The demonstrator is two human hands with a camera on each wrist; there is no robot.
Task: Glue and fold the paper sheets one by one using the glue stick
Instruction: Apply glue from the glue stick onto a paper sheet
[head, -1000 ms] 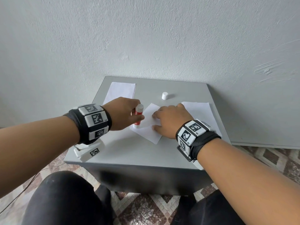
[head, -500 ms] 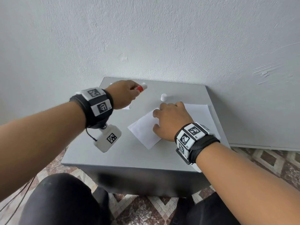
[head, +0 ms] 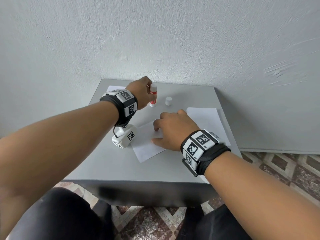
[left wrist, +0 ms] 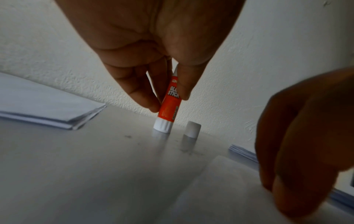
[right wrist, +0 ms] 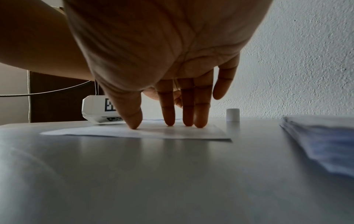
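Observation:
My left hand (head: 141, 94) pinches the red and white glue stick (head: 153, 97), which stands upright with its base on the grey table (head: 121, 163) near the back. In the left wrist view the thumb and fingers (left wrist: 141, 94) grip the glue stick (left wrist: 169, 104) along its red body. Its white cap (head: 168, 101) stands just to the right, also seen as the cap (left wrist: 192, 129). My right hand (head: 171, 130) rests with straight fingertips (right wrist: 169, 119) pressing a single white sheet (head: 147, 144) flat at the table's middle.
A stack of white sheets (head: 207, 122) lies on the right side of the table, partly under my right wrist. Another pile of paper (head: 114, 88) lies at the back left, seen as a layered pile (left wrist: 47, 109). The wall is close behind the table.
My left hand carried the glue stick from the sheet up and toward the back of the table, then set it upright beside the cap. My right hand stayed on the sheet.

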